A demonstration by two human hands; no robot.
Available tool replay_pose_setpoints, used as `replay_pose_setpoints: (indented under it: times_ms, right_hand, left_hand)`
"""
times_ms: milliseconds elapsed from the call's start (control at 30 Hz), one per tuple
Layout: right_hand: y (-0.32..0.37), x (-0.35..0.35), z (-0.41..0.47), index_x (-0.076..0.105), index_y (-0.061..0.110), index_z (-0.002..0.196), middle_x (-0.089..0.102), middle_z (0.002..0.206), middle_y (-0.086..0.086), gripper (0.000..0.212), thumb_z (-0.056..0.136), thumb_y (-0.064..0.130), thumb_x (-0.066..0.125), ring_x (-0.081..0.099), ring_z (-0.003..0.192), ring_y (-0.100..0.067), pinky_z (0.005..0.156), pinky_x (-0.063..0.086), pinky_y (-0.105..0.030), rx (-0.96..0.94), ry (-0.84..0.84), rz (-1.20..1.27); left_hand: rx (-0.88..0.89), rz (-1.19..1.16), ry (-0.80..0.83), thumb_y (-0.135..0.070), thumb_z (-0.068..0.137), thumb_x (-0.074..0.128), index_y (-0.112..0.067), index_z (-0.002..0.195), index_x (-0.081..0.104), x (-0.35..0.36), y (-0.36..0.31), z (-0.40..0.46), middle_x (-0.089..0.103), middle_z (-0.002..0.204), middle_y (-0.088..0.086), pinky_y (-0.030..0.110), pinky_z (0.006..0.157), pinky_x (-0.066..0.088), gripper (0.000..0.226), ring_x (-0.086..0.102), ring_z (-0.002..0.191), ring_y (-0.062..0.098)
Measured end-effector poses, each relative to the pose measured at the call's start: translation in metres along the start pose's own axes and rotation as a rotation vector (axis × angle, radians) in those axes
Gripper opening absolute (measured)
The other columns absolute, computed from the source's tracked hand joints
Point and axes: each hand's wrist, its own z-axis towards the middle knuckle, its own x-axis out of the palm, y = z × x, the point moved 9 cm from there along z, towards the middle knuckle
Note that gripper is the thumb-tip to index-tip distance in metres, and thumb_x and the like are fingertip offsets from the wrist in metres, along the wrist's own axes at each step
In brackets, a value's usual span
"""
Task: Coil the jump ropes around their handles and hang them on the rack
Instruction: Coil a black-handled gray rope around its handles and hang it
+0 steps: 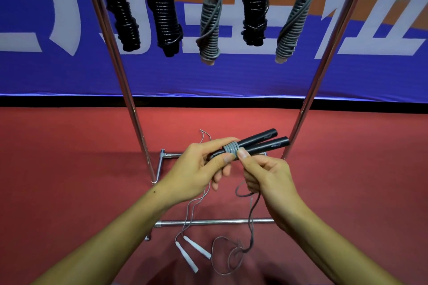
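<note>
Grey rubbery cord [230, 147] is lying in a few tight turns around the pair of slim black cylindrical handles [259, 143] that I am holding side by side in front of me, above the red floor mat [69, 169]. My left hand [203, 164] is gripping the near ends of the handles, fingers curled round them and thumb pressing beside the coil. My right hand [264, 176] is pinching the cord just beside the coil between thumb and forefinger, the other fingers curled over the slack. The loose length of grey cord [251, 222] is hanging from my right hand and trailing in a loop on the mat. A second rope with thin white handles [188, 253] is lying uncoiled on the mat near my forearms, its thin grey cord running up behind my left hand. Beyond my hands is standing the chrome tube rack [129, 104], from whose top bar five coiled ropes are hanging: three black bundles [163, 14] and two grey bundles [209, 23]. A blue banner with large white characters [231, 74] is standing behind the rack.
</note>
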Motion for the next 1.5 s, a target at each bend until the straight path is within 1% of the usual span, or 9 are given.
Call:
replay_pose_setpoints:
  times_ms: [167,400,567,633,800,933,1067,1200,1500]
  right_hand:
    - [0.001,0.001,0.007,0.062,0.003,0.109,0.078,0.087,-0.012,0.013,0.100,0.011,0.066,0.063,0.061,-0.023,0.063,0.052,-0.035,0.022,0.158,-0.081]
    - [-0.006,-0.022,0.015,0.067,0.001,0.096,0.075,0.076,-0.007,0.014,0.099,0.015,0.070,0.069,0.064,-0.020,0.068,0.061,-0.040,0.009,0.025,-0.334]
    - [-0.007,0.016,-0.026,0.066,-0.005,0.106,0.057,0.074,-0.005,0.011,0.102,0.004,0.060,0.037,0.041,-0.004,0.034,0.032,-0.014,0.708,0.488,0.652]
    - [0.015,0.020,-0.036,0.065,-0.003,0.111,0.049,0.076,-0.004,0.012,0.100,-0.002,0.060,0.032,0.041,-0.004,0.033,0.027,-0.014,0.727,0.617,0.833]
    - [-0.011,-0.017,-0.005,0.071,0.001,0.101,0.041,0.059,0.002,0.037,0.109,0.031,0.051,0.023,0.047,-0.011,0.041,0.021,-0.021,0.388,0.225,-0.112]
    - [0.001,-0.033,0.010,0.061,0.021,0.091,0.059,0.056,0.007,0.021,0.092,0.036,0.076,0.045,0.050,-0.010,0.052,0.037,-0.027,0.074,0.090,-0.651]
    - [0.019,-0.022,0.004,0.049,0.031,0.098,0.065,0.073,0.008,0.018,0.095,0.040,0.064,0.057,0.073,-0.019,0.061,0.037,-0.036,-0.236,0.027,-1.185]
    - [0.033,-0.016,-0.002,0.062,0.031,0.100,0.059,0.069,0.013,0.015,0.096,0.044,0.068,0.061,0.073,-0.019,0.058,0.041,-0.036,-0.427,-0.001,-1.191]
    - [0.017,-0.030,0.015,0.076,0.039,0.094,0.052,0.108,0.017,0.015,0.084,0.047,0.082,0.060,0.090,-0.006,0.078,0.049,-0.030,-0.269,0.219,-0.966]
  left_hand:
    - [0.008,-0.084,-0.115,-0.009,0.107,0.057,-0.011,0.139,0.064,-0.021,0.001,0.005,0.058,0.070,0.003,0.032,0.049,0.052,0.033,0.047,0.059,0.018]
    - [-0.016,-0.024,-0.142,-0.013,0.107,0.057,-0.016,0.139,0.064,-0.022,0.012,0.005,0.059,0.071,0.003,0.035,0.052,0.053,0.033,0.048,0.060,0.018]
    - [0.094,-0.044,-0.137,-0.015,0.104,0.059,-0.019,0.139,0.066,-0.022,-0.012,0.000,0.058,0.071,0.004,0.035,0.051,0.052,0.035,0.046,0.058,0.019]
    - [0.129,-0.095,-0.114,-0.014,0.103,0.059,-0.017,0.138,0.066,-0.022,-0.020,-0.001,0.055,0.070,0.006,0.035,0.049,0.052,0.036,0.043,0.057,0.021]
    - [-0.039,0.139,-0.131,-0.014,0.107,0.060,-0.025,0.138,0.066,-0.024,0.019,0.004,0.058,0.066,-0.001,0.038,0.050,0.055,0.033,0.049,0.052,0.018]
    - [-0.064,0.240,-0.104,-0.017,0.107,0.060,-0.038,0.131,0.067,-0.021,0.025,0.004,0.059,0.065,-0.002,0.036,0.049,0.055,0.033,0.050,0.052,0.017]
    - [-0.064,0.339,-0.052,-0.021,0.107,0.059,-0.051,0.122,0.067,-0.017,0.029,0.004,0.062,0.066,0.000,0.045,0.049,0.059,0.034,0.054,0.047,0.021]
    - [-0.115,0.402,0.010,-0.024,0.107,0.060,-0.036,0.138,0.065,-0.019,0.035,0.005,0.067,0.069,-0.001,0.046,0.054,0.060,0.034,0.058,0.049,0.023]
    - [-0.154,0.415,0.305,-0.020,0.108,0.059,-0.028,0.141,0.063,0.003,0.028,-0.009,0.070,0.075,0.002,0.047,0.061,0.062,0.034,0.059,0.057,0.020]
